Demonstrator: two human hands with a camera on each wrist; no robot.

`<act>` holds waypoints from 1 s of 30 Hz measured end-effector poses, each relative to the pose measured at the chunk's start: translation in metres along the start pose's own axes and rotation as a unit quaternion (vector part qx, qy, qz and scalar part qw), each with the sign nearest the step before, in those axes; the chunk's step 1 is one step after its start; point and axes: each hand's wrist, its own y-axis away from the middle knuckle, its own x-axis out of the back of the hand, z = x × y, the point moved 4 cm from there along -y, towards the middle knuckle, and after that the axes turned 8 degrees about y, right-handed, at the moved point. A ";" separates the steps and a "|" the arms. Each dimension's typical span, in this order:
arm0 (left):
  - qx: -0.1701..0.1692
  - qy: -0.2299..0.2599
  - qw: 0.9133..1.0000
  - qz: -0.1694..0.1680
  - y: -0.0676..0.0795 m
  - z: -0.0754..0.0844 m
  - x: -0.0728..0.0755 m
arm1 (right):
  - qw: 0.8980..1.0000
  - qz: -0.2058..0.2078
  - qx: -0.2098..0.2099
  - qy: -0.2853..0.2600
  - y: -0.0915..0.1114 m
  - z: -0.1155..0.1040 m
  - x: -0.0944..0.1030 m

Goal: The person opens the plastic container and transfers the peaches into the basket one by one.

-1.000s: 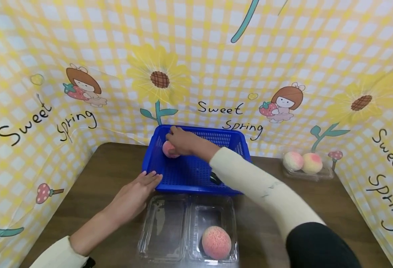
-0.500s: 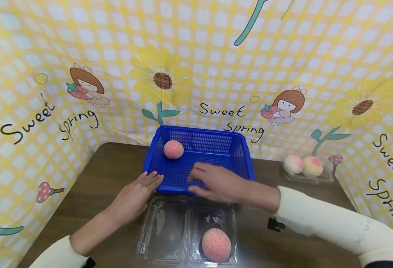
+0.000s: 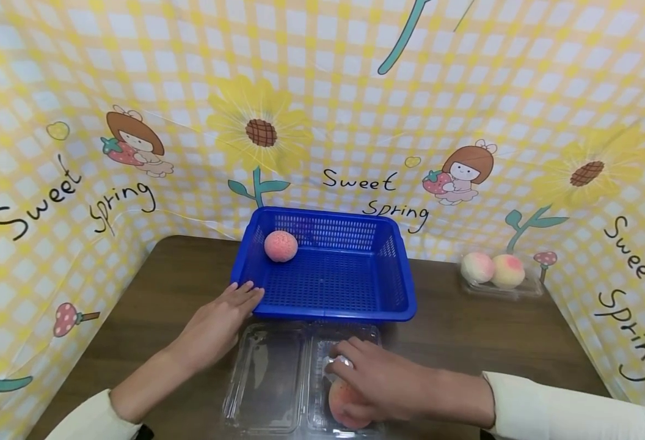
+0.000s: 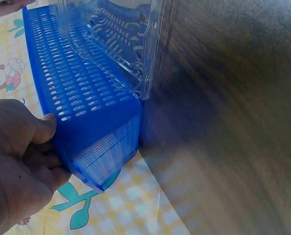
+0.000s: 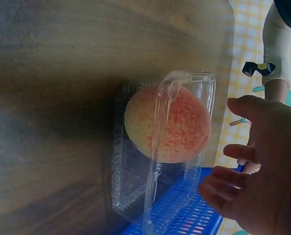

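Observation:
A pink, speckled peach (image 3: 281, 245) lies in the left back of the blue plastic basket (image 3: 325, 315). My left hand (image 3: 215, 330) holds the basket's near left corner, fingers over the rim and the thumb against the outer wall in the left wrist view. In front of the basket an opened clear plastic clamshell box (image 3: 267, 379) lies flat. Its right half holds another peach (image 5: 169, 125), yellowish with red flecks. My right hand (image 3: 380, 379) reaches over this peach from the right, partly covering it. In the right wrist view its spread, bent fingers stand apart from the peach.
On the wooden table (image 3: 454, 324), at the back right, stands a clear box (image 3: 526, 290) with two pale peaches (image 3: 506, 271) in it. A yellow checked cloth (image 3: 322, 122) rises behind and along both sides of the table.
My right hand let go of the peach in the basket, drew back toward me and came down over the peach in the clamshell. My left hand stayed on the basket's corner.

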 end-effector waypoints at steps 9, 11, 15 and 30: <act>0.001 -0.005 1.000 0.003 0.000 0.000 0.001 | 1.000 -0.009 -0.011 -0.006 0.019 -0.003 -0.011; 0.003 -0.006 1.000 0.001 0.000 0.000 0.001 | 1.000 -0.015 -0.015 -0.012 0.023 -0.003 -0.014; 0.001 -0.007 1.000 -0.006 -0.001 0.001 0.001 | 0.999 -0.026 -0.032 -0.033 0.028 -0.004 -0.020; 0.012 0.001 1.000 -0.004 0.001 0.002 0.000 | 0.995 -0.034 -0.006 -0.091 0.029 -0.001 -0.028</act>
